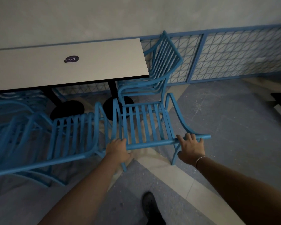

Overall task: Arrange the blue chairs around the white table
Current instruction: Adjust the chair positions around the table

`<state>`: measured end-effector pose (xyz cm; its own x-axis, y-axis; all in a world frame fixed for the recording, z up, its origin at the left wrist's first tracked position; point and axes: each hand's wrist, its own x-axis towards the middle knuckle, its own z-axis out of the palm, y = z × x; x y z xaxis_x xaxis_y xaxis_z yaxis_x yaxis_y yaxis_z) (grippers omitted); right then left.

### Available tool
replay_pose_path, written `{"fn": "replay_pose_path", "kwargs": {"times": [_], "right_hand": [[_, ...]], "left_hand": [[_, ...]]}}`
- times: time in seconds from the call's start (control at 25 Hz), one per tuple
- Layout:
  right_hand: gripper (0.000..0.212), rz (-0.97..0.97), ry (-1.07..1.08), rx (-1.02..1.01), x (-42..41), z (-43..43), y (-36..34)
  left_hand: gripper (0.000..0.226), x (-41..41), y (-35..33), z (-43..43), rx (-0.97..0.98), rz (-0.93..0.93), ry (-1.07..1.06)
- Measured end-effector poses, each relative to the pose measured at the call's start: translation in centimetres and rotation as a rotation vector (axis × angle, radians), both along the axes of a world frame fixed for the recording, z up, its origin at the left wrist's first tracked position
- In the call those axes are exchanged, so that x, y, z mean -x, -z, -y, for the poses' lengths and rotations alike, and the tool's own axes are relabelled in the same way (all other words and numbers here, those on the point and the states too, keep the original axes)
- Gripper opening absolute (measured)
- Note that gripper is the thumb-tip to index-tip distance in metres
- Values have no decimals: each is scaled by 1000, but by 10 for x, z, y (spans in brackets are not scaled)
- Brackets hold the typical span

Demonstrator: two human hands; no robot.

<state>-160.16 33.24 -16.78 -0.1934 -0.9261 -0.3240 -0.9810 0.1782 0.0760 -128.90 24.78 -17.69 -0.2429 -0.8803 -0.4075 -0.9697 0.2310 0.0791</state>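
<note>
Left hand (118,149) clasped round the left end of the blue chair's (152,143) top rail, right hand (191,150) laid over the right end with fingers (187,137) curled across it. Set on the floor (225,120) near the white desk's (96,69) right corner, seat toward it, just beside a second chair (71,137); a third chair (162,65) at the desk's end.

Blue slatted chairs (149,144) beside white table (104,62)

Blue slatted chairs (141,125) — white table (68,65)
</note>
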Motion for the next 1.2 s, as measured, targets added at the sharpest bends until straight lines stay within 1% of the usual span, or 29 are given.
{"fn": "replay_pose_path", "kwargs": {"times": [0.08,0.16,0.24,0.4,0.6,0.76,0.88,1.0,1.2], "right_hand": [[85,73,11,21,-24,-21,-3],[87,121,15,36,-48,-43,-7],[85,174,18,63,-71,-66,-15],[78,294,11,76,-120,-104,-25],[72,386,-38,78,-179,-117,-45],[68,386,-94,88,-213,-108,-56],[69,376,-146,89,-245,-89,-62],[69,313,-194,81,-287,-60,-66],[66,214,-315,-34,-403,4,-59]], "left_hand": [[59,-10,-7,-21,78,-84,2],[58,-27,-13,-42,109,-142,-14],[53,-43,-24,-65,129,-158,-29],[46,-76,-46,-108,135,-127,-54],[45,-124,-60,-149,123,-171,-111],[47,-170,-55,-152,96,-179,-165],[55,-215,-50,-133,93,-175,-206],[58,-264,-43,-110,82,-146,-203],[60,-395,-29,-58,125,-104,-208]]}}
